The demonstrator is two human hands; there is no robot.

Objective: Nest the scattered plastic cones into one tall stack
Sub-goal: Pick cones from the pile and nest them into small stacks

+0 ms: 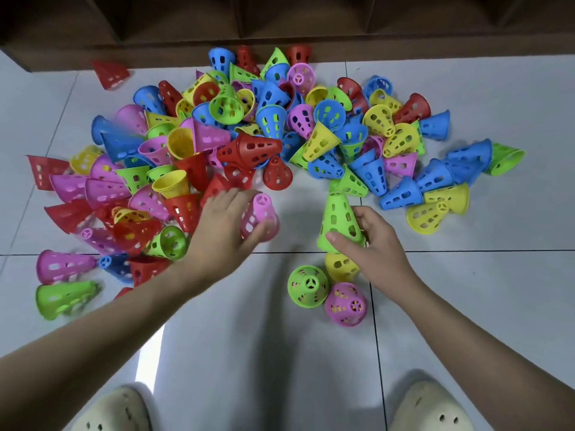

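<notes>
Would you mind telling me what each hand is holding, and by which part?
The left hand grips a pink cone around its side; the right hand grips a green cone near its wide rim.

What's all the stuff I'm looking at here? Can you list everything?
Loose cones: many, red, blue, green, yellow, pink; heaped on the floor ahead.
Pink cone: one, gripped in the left hand.
Green cone: one, held upright in the right hand.
Near cones: three, green, yellow, pink; grouped below the right hand.
Floor: pale tiles.
Shelf unit: dark wood, at the back.
Slippers: two, cream, bottom edge.
Left hand: one.
Right hand: one.
</notes>
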